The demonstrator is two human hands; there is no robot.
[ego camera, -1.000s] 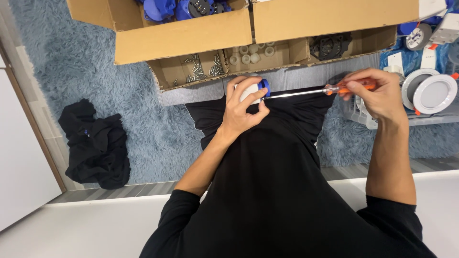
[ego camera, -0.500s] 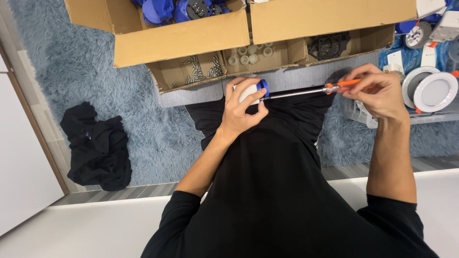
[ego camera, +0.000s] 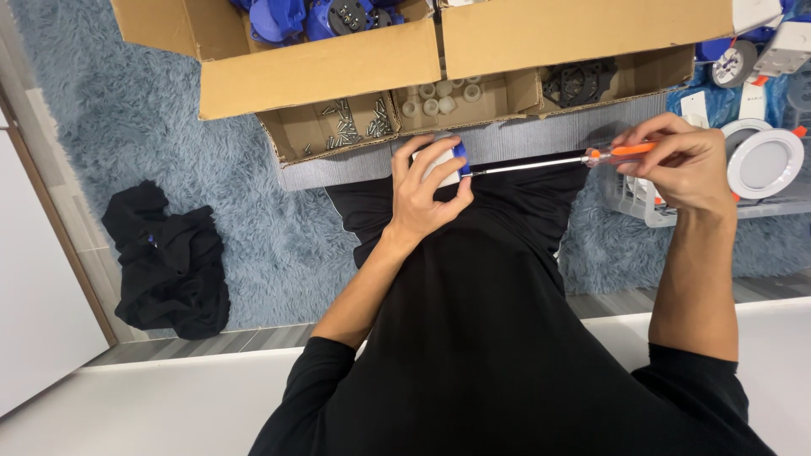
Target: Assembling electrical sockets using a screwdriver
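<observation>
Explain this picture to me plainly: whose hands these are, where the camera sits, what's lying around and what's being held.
There is no machine here: a person works with bare hands, and the one camera is worn on their head, looking down over a black shirt. The left hand grips a small white and blue part. The right hand holds a screwdriver by its orange handle, its tip at that part. Beyond the hands, on a blue rug, stand cardboard boxes; their compartments hold screws, small white pieces and black parts. Round white fittings lie to the right, and a black cloth lies on the rug to the left.
</observation>
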